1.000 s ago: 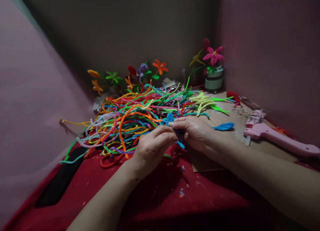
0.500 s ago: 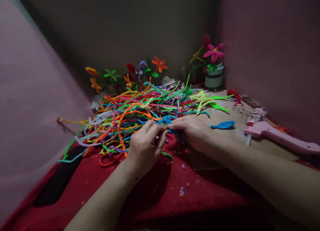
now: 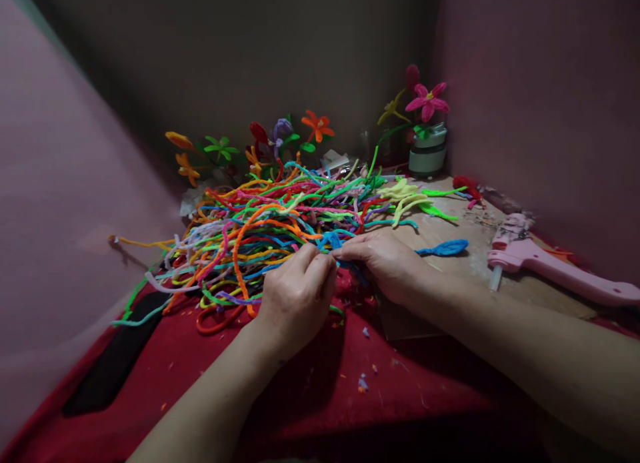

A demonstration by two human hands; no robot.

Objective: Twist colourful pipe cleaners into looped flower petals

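Note:
Between my two hands is a blue pipe cleaner piece (image 3: 331, 240) with bent loops, above the red cloth. My left hand (image 3: 300, 293) is closed, its thumb and fingertips pinched at the lower end of the blue piece. From the other side my right hand (image 3: 385, 259) pinches the same piece, fingertips touching the left ones. The exact grip is partly hidden by the fingers. A blue pipe cleaner petal (image 3: 450, 248) lies on the board to the right of my right hand. Just behind the hands spreads a large heap of coloured pipe cleaners (image 3: 280, 213).
A pink hot glue gun (image 3: 555, 269) lies on the brown board (image 3: 480, 289) at right. Pipe cleaner flowers (image 3: 317, 126) stand at the back, with a pale green jar (image 3: 427, 157) beside them. A black flat strip (image 3: 115, 356) rests on the red cloth (image 3: 390, 403) at left.
My left hand has rolled slightly, its fingers now curled tighter around the pinch. The right hand stays nearly in place. The whole view has shifted slightly.

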